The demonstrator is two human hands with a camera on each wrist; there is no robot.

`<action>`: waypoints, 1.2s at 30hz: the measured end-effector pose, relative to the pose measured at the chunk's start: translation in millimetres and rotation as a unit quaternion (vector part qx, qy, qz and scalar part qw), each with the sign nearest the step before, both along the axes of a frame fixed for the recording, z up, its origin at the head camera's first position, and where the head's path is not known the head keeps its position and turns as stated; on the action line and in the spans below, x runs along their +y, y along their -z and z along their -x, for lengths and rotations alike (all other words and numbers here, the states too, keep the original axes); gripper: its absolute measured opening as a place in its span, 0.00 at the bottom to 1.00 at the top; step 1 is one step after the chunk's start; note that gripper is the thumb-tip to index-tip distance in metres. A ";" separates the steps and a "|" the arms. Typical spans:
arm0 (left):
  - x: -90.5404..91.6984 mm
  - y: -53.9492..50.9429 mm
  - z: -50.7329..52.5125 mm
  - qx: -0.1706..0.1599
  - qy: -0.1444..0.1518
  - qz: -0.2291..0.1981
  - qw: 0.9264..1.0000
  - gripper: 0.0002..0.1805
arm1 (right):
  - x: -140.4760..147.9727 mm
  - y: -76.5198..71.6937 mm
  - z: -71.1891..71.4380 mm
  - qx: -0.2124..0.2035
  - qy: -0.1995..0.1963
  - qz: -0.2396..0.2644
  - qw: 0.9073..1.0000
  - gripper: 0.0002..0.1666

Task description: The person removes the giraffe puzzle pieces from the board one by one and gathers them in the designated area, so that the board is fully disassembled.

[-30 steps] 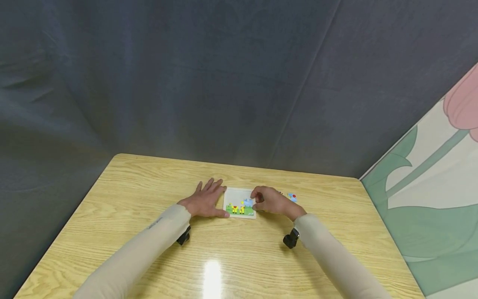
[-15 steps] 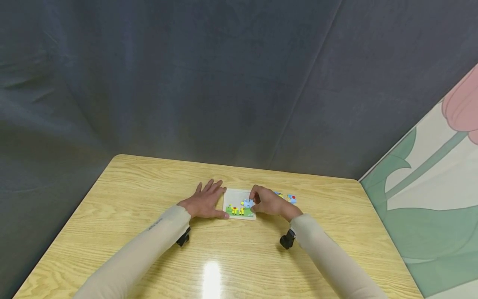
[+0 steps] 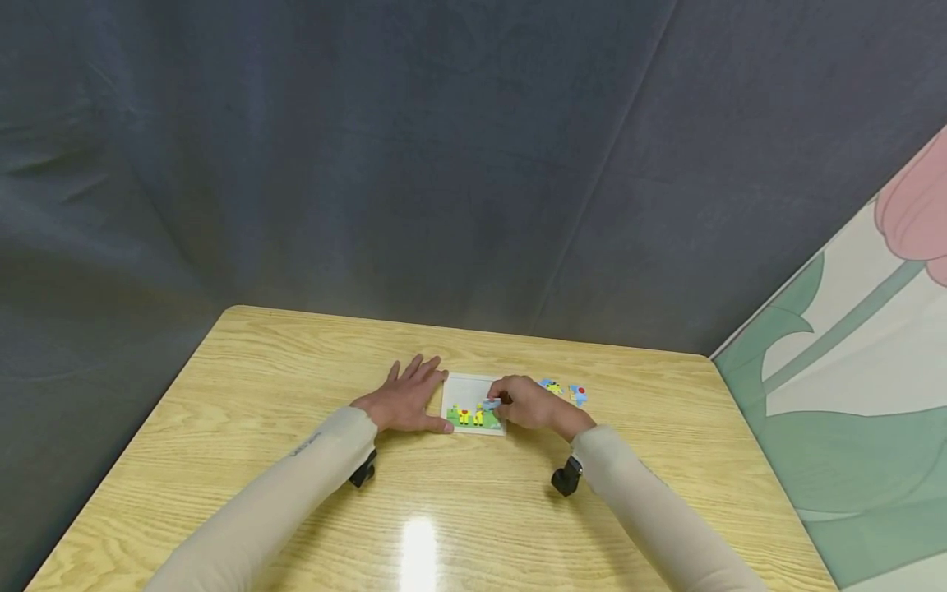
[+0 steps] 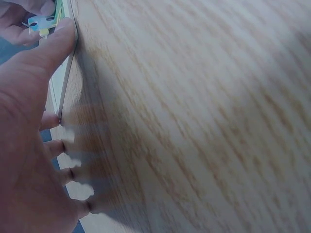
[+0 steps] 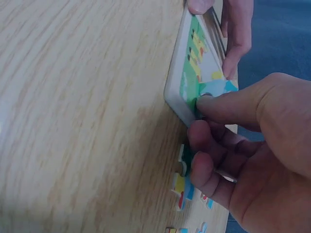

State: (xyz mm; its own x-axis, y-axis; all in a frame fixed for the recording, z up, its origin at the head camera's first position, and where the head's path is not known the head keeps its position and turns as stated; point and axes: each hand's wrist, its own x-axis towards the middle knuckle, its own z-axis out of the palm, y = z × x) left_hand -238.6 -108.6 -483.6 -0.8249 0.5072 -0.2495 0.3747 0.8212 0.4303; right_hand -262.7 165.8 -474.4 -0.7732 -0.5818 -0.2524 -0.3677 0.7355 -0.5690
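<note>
Fitting a light-blue jigsaw piece appears to be the current step; the next move likely calls for aligning and pressing it. The right hand pinches it over the puzzle tray, between both hands; the left hand, spread wide, touches the tray's side.

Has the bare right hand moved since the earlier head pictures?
Yes. The bare right hand has shifted slightly left in the head view, reaching further over the stationary white rectangular puzzle tray.
</note>
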 end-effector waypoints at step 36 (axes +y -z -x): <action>-1.3 2.8 1.1 0.000 0.005 -0.004 1.000 0.56 | 126.6 -11.0 -15.5 -0.013 0.096 0.087 0.991 0.05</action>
